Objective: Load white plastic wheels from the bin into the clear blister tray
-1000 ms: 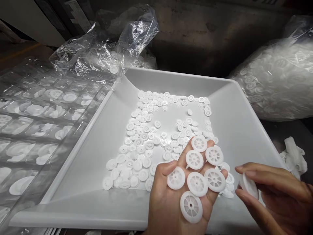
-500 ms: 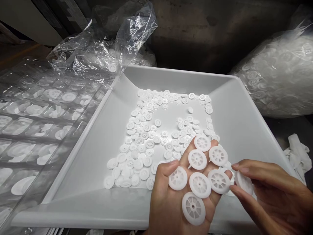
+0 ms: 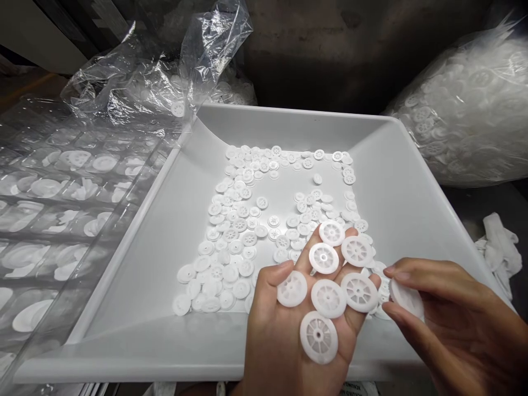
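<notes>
Palm up, my left hand (image 3: 284, 341) carries several white plastic spoked wheels (image 3: 329, 298) spread over its palm and fingers. Some of them show a thin stem beneath the disc. To the right, my right hand (image 3: 462, 308) pinches one more white plastic wheel (image 3: 406, 298) by its edge between thumb and fingers, tilted, close to the left fingertips. Below both hands is a large white bin (image 3: 165, 341) with sloping walls. Many loose wheels of the same kind (image 3: 231, 272) lie scattered over its floor, and my left hand hides part of them.
Clear plastic trays (image 3: 88, 247) with white parts in their pockets lie left of the bin. Behind its left corner is an open clear bag (image 3: 157, 91) of wheels. A big full bag (image 3: 474, 110) stands at the right, above a crumpled white cloth (image 3: 499, 247).
The whole view has shifted slightly, so bin and hands appear a little higher and further left. The same wheels stay on my left hand, and my right hand still pinches its wheel.
</notes>
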